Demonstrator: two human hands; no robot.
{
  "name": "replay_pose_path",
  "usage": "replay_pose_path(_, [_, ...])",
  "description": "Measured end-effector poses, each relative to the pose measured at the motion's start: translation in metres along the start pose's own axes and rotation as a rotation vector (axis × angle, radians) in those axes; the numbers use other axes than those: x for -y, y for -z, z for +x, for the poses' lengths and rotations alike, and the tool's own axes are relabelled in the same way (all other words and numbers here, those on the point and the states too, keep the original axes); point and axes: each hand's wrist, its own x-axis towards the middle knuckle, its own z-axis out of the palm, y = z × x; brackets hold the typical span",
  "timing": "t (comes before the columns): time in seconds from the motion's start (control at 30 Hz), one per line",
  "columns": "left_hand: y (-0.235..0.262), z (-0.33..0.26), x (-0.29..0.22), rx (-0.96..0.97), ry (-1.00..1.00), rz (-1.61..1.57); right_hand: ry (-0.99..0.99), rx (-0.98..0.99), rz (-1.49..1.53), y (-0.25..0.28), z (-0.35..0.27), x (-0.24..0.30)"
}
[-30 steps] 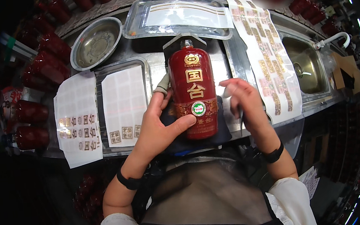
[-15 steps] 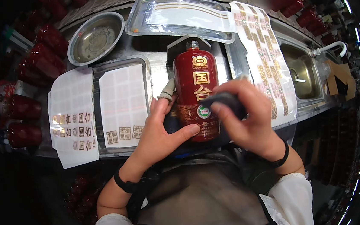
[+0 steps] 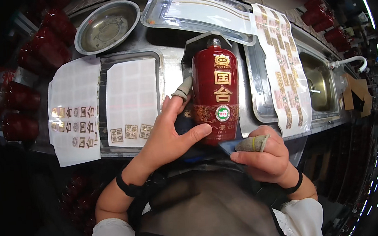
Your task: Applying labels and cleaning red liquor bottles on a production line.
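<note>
A glossy red bottle [image 3: 215, 79] with gold lettering and a round green-and-white emblem lies neck-away on a dark angular support [image 3: 188, 50]. My left hand [image 3: 168, 133] is closed around its lower left side. The thumb presses near the base, and the index finger, in a grey cloth finger cover [image 3: 182, 90], lies along the side. Just right of the base, my right hand [image 3: 266, 158] pinches a thin, dark bluish flat piece [image 3: 227, 148] with a straight edge, its kind unclear. A cloth cover with a yellow band [image 3: 253, 144] is on the right index finger.
Left on the metal counter lie two sticker sheets, one with gold characters [image 3: 72, 92], one with square marks [image 3: 131, 87]. Behind are a round metal basin [image 3: 108, 28] and a metal tray [image 3: 155, 17]. A long sticker sheet [image 3: 283, 65] and a sink [image 3: 321, 81] are right. Red bottles [image 3: 21, 99] stand left.
My right hand has moved from over the bottle's front down to the right of its base, its index finger now pointing left. The left hand keeps its place on the bottle. The view has shifted slightly.
</note>
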Motion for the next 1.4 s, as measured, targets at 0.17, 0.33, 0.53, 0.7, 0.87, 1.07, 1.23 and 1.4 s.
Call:
replay_pose_path(0.17, [0.002,-0.004,-0.004,-0.024,0.05,-0.094,0.026,-0.077,-0.168,-0.007,0.029,0.009])
replay_pose_path(0.33, [0.008,-0.01,-0.01,0.017,0.073,-0.105,0.24,-0.02,-0.198,-0.038,0.024,0.023])
replay_pose_path(0.53, [0.01,-0.017,-0.008,0.017,0.081,-0.115,0.27,0.084,-0.169,-0.037,0.027,0.022])
replay_pose_path(0.7, [0.007,-0.019,-0.008,0.0,0.071,-0.126,0.136,-0.037,-0.267,-0.022,0.019,0.015])
replay_pose_path(0.87, [-0.002,-0.014,-0.012,0.024,0.057,-0.057,0.033,-0.191,-0.158,-0.016,0.011,0.011])
replay_pose_path(1.07, [-0.012,-0.006,-0.013,0.012,0.063,-0.019,-0.372,-0.286,0.078,-0.022,-0.009,0.017])
replay_pose_path(1.23, [-0.018,-0.001,-0.016,-0.046,0.043,-0.016,-0.957,-0.483,0.445,-0.018,-0.028,-0.008])
replay_pose_path(1.4, [-0.013,-0.001,-0.014,-0.064,0.126,-0.069,-0.532,-0.42,0.288,-0.021,0.02,0.003])
